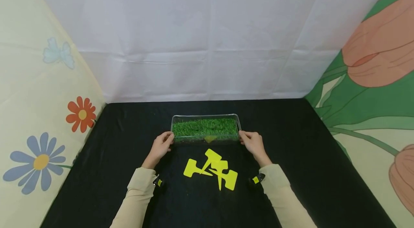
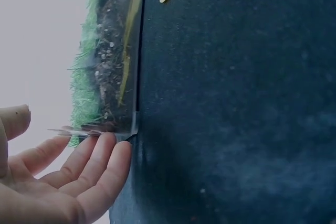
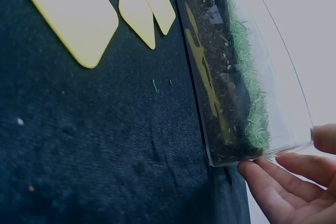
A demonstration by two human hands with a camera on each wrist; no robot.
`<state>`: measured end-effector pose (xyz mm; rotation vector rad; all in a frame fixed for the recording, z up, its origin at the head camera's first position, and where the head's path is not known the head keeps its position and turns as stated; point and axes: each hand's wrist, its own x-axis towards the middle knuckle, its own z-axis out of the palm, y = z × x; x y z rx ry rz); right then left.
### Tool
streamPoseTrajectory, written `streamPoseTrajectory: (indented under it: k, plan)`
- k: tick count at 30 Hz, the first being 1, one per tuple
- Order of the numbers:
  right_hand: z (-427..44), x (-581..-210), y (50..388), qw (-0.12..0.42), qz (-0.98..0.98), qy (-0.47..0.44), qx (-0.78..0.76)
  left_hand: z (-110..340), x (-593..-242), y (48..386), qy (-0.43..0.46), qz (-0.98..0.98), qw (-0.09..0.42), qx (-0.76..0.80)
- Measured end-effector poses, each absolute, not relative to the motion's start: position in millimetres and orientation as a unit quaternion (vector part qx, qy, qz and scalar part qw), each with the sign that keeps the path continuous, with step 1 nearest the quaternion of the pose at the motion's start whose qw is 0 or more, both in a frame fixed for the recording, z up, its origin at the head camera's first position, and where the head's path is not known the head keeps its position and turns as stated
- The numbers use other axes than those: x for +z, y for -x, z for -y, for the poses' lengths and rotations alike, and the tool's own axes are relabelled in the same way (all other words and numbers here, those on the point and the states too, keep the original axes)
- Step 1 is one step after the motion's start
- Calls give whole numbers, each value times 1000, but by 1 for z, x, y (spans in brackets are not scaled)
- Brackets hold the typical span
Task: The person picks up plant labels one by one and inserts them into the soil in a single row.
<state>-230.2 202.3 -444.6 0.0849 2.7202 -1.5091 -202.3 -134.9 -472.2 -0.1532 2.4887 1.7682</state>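
Note:
A clear rectangular plastic box (image 1: 184, 137) stands on the black cloth, holding dark soil topped with green artificial grass (image 1: 205, 127). At its left end is my left hand (image 1: 160, 147); in the left wrist view its fingertips (image 2: 107, 142) touch the end wall, while the thumb stands apart from the rim. My right hand (image 1: 253, 143) pinches the right end, thumb at the rim and fingers against the outer wall. Several yellow T-shaped plant labels (image 1: 230, 180) lie overlapping in front of the box. Yellow reflections show on its front wall.
Black cloth (image 1: 129, 141) covers the table. A white sheet (image 1: 207, 41) hangs behind it, with a flower-printed cloth (image 1: 29, 95) on the left and a tulip-printed one (image 1: 381, 51) on the right. Small crumbs dot the cloth in the right wrist view.

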Motion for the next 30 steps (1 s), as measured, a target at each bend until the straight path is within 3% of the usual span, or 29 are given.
streamPoseTrajectory:
  k: [14, 30]
  plan:
    - [-206, -445, 222, 22, -869, -16, -495, 137, -466, 194, 42, -822, 69, 564]
    - [-207, -444, 217, 44, -872, -13, -487, 138, -460, 183, 10, -859, 54, 509]
